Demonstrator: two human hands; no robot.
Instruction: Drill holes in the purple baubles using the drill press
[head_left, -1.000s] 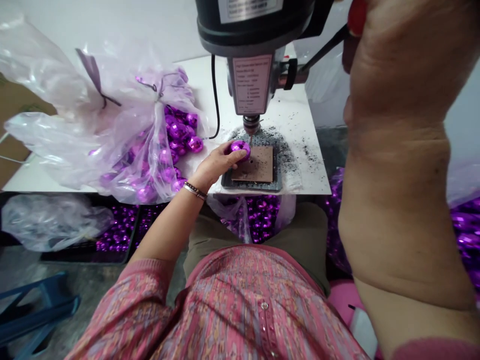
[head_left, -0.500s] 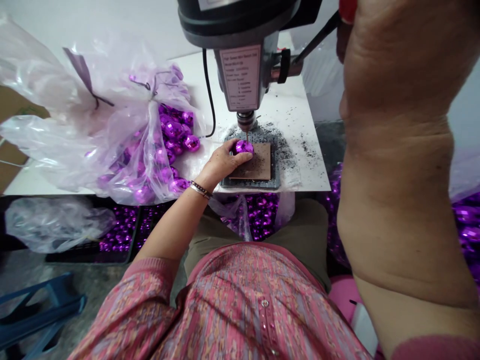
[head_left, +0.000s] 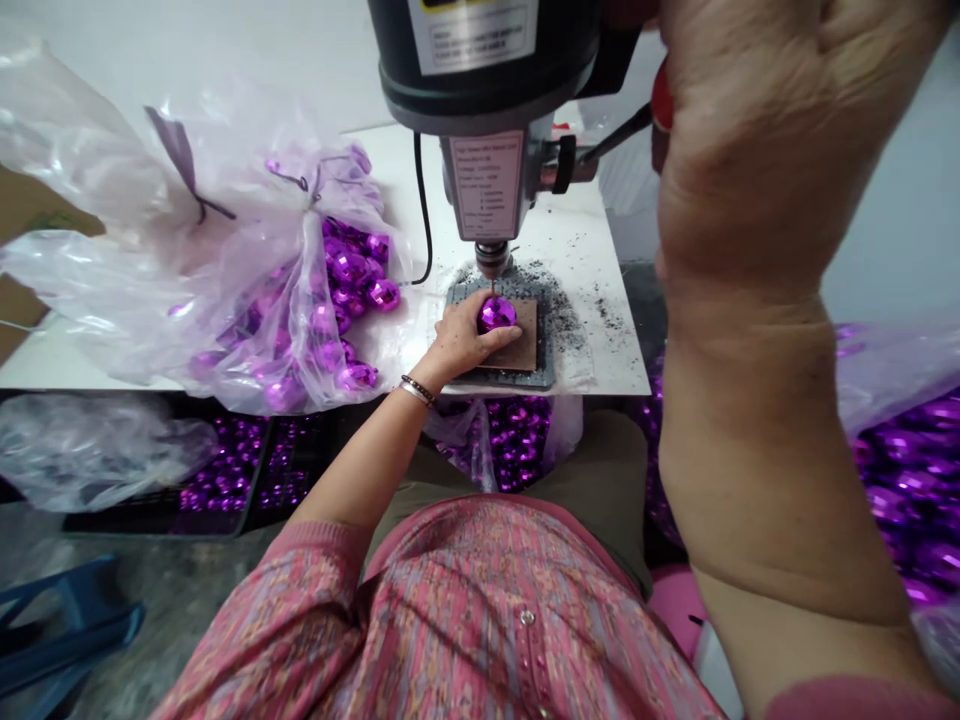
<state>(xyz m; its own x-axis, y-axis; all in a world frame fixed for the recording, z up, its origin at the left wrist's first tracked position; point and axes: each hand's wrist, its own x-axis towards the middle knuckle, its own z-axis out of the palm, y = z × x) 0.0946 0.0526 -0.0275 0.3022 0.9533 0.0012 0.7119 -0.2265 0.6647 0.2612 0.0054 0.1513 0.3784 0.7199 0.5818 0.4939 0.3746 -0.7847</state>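
My left hand (head_left: 466,335) grips a shiny purple mirror ball (head_left: 498,315) between thumb and fingers, on a brown square board (head_left: 521,348). Right above the ball is the bit of a bench drill press (head_left: 484,185); whether it touches the ball I cannot tell. My right hand (head_left: 757,140) is raised close to the camera at upper right. It is closed around the red-ended feed lever (head_left: 630,130) of the drill press, its fingers mostly hidden.
Dark shavings (head_left: 577,310) litter the white table (head_left: 397,185). At left on it, a clear plastic bag (head_left: 247,270) spills purple balls (head_left: 352,265). More purple balls (head_left: 521,440) fill containers below the table edge and a bag at right (head_left: 915,480). A blue stool (head_left: 67,620) stands at lower left.
My right hand and the lever sit a little further left in view. The view has shifted, showing more of the drill's top. My left hand still holds the ball beneath the bit.
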